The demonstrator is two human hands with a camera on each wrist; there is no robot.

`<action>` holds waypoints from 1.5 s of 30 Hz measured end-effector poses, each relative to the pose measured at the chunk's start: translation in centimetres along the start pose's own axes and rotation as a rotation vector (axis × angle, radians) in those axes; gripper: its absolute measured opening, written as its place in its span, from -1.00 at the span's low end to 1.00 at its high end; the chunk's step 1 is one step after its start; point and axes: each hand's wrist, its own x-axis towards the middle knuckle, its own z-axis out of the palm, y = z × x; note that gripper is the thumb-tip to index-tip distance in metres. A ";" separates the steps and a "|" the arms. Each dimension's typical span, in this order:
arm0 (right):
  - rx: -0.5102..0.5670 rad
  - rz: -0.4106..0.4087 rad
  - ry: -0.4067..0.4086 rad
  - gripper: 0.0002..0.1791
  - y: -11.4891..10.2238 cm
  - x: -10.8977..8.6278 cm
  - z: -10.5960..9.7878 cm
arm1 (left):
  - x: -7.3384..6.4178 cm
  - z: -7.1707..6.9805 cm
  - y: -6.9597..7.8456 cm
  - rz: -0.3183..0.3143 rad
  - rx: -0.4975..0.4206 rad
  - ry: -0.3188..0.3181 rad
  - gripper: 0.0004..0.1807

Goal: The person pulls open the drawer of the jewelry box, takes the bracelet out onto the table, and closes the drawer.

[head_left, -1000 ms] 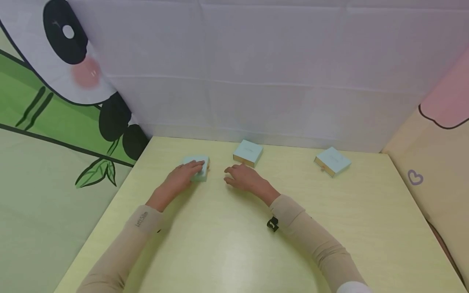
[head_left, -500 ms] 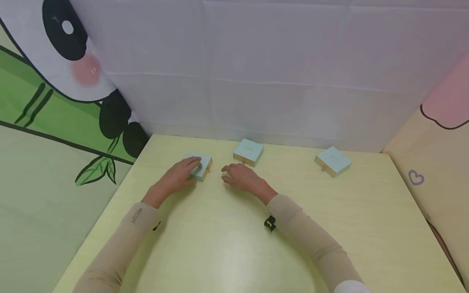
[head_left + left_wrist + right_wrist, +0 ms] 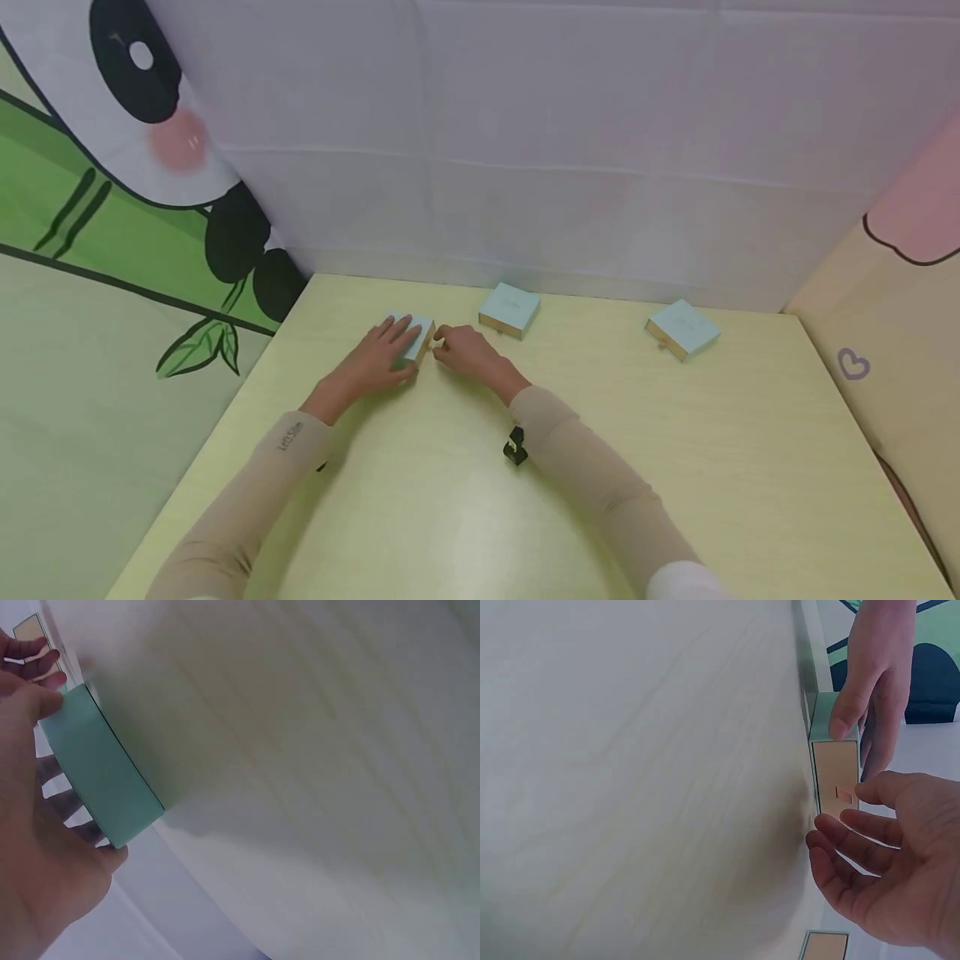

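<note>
A light blue drawer box [image 3: 423, 335] with a beige end lies on the table at the left, partly hidden under my left hand [image 3: 373, 360]. My left fingers spread over its top, while the thumb holds its near side [image 3: 105, 769]. A small pull tab [image 3: 844, 796] sticks out of the beige drawer end [image 3: 836, 769]. Beside that end is my right hand [image 3: 469, 353], its fingers loosely bent. In the right wrist view, its thumb and index fingertips are close to the tab, with a gap between them.
Two similar light blue boxes lie farther back: one [image 3: 509, 310] just right of the hands, another [image 3: 682, 328] toward the right. The pale yellow table [image 3: 465, 517] meets a light cloth wall [image 3: 525, 217] behind. Printed panels stand at both sides.
The box under my left hand has shifted slightly right and turned a little. My left fingers have spread over it. My right hand has moved left to its drawer end.
</note>
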 end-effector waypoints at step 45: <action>-0.078 0.185 0.124 -0.75 -0.8 2.8 1.4 | -0.6 0.9 -2.4 -0.022 -0.064 -0.029 -0.12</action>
